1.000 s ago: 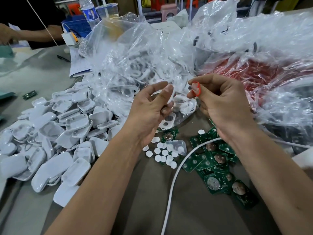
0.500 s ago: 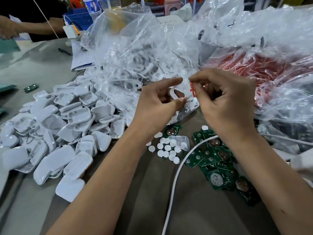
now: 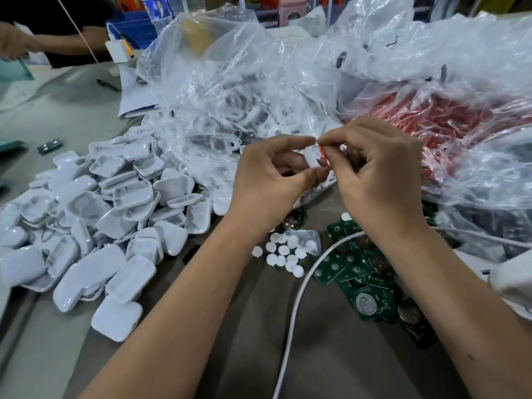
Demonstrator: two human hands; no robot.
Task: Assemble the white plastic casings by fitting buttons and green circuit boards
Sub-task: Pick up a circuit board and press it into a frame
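My left hand [image 3: 270, 180] grips a white casing piece [image 3: 310, 156] between thumb and forefinger, mostly hidden behind the fingers. My right hand [image 3: 377, 174] pinches a small red button [image 3: 323, 157] and holds it against that casing. Below the hands lie several round white buttons [image 3: 283, 256] around a clear casing half [image 3: 306, 241]. Green circuit boards [image 3: 362, 272] with coin cells are heaped under my right wrist. A big pile of white casings [image 3: 95, 226] fills the left of the grey table.
Clear plastic bags [image 3: 230, 90] of white parts rise behind the hands; a bag of red parts [image 3: 449, 125] sits at right. A white cable [image 3: 296, 306] runs across the table toward me. Another person's arm [image 3: 43, 44] is at far left, with papers [image 3: 138, 90] and a pen.
Both hands have come together: the red button in my right hand now touches the white casing piece in my left, where a gap lay between them before.
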